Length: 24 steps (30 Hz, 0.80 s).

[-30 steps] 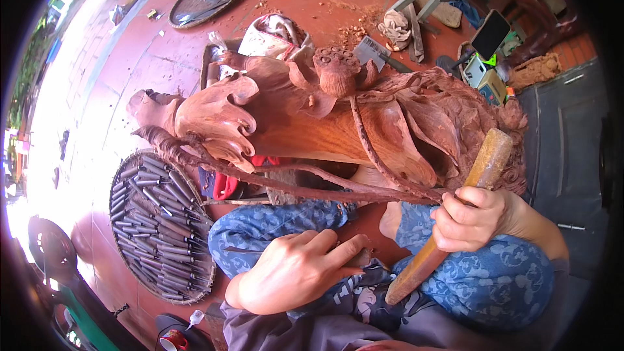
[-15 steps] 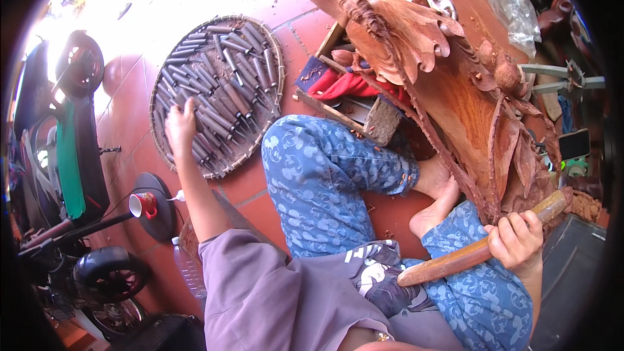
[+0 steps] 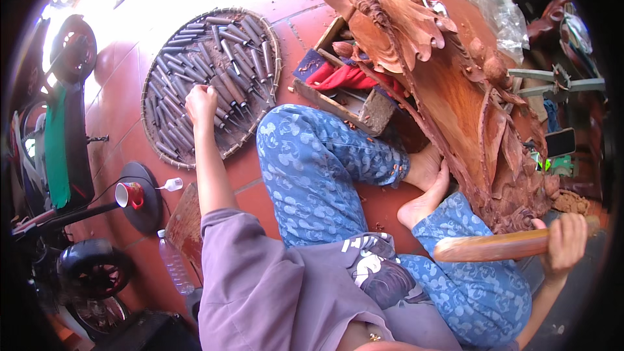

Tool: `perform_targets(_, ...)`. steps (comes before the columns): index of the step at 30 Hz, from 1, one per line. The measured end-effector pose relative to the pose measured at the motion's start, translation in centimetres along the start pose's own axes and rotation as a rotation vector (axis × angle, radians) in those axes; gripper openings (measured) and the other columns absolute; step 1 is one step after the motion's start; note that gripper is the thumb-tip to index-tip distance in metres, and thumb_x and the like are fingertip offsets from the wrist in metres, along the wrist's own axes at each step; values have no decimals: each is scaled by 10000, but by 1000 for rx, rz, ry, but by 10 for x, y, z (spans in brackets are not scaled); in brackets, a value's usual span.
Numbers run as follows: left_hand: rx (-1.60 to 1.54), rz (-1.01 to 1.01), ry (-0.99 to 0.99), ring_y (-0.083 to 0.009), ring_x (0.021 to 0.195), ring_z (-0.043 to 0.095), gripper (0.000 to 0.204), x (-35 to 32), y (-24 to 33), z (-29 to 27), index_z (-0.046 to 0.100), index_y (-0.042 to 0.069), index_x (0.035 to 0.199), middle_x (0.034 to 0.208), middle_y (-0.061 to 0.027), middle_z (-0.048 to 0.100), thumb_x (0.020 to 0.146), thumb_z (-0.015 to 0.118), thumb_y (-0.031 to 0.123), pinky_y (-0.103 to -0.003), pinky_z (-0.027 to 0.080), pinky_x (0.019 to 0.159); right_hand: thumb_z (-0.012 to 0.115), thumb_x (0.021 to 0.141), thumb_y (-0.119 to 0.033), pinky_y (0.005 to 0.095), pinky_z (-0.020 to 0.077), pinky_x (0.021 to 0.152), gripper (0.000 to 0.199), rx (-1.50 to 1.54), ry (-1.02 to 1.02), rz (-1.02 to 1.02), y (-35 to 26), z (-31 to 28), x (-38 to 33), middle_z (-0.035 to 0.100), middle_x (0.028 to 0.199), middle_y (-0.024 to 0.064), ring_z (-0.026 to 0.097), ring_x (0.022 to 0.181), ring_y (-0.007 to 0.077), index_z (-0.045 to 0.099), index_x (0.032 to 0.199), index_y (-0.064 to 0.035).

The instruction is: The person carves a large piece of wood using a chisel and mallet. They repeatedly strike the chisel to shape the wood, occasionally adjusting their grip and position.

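Observation:
My left hand (image 3: 201, 103) hovers over a round woven tray (image 3: 147, 123) filled with chisels (image 3: 244, 62), most with dark handles. Its fingers are curled together; whatever they may hold is hidden. Out to the right, my right hand (image 3: 564, 246) is wrapped round a long wooden club (image 3: 484, 248), smooth and yellowish brown, lying nearly level above my right leg. Beyond my feet leans a large reddish wood carving (image 3: 448, 101), with leaf shapes, stems and round buds cut into it.
A wooden box (image 3: 377, 112) with red cloth (image 3: 335, 79) stands by the carving. To the left are a red cup (image 3: 130, 195), a plastic bottle (image 3: 174, 263) and a motorbike (image 3: 78, 156). Clear plastic sheeting (image 3: 487, 3) lies at the far right, near a metal clamp (image 3: 559, 81).
My left hand has moved right across the tray and its fingers have curled in. The right hand has swung the club lower and farther right, turning it nearly level.

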State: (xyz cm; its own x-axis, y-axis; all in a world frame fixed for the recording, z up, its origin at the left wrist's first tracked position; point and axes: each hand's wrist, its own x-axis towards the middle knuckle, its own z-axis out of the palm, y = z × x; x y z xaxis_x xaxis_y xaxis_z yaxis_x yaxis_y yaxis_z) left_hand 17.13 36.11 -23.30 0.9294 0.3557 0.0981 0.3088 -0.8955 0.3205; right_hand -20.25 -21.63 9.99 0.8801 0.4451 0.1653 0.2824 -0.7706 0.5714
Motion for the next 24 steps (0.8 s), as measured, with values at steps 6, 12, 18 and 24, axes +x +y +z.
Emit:
perform_targets(6,286,-195,-278,-341,1139,634,468,42,23,37,703,61,1136,1207,-185,661,837,659,418,-455,523,933,808,736,-96,390,497,762,461,51,-67,609,0,-65,-60,599,892,192,607,803,329,578,1093,81)
perform_targets(12,244,-99,-300,-403,1035,660,658,89,-48,88,718,-16,1028,1087,-253,679,840,607,604,-486,528,853,839,741,-353,226,433,618,625,982,237,1261,-59,-83,-43,524,773,29,515,663,88,483,1091,21)
perform_targets(18,-191,6,228,-484,886,616,579,22,-39,59,502,-66,1110,1039,-271,647,921,620,468,-492,476,841,825,796,-291,294,455,531,481,2411,628,1052,-135,-6,-10,570,717,79,590,586,173,471,981,-22)
perform_targets(24,-893,498,40,-40,617,423,344,-96,157,-94,530,76,1278,951,-4,586,982,610,233,-196,351,521,777,830,-331,274,406,542,440,2848,694,1054,-192,46,21,552,677,54,533,525,142,469,954,-43)
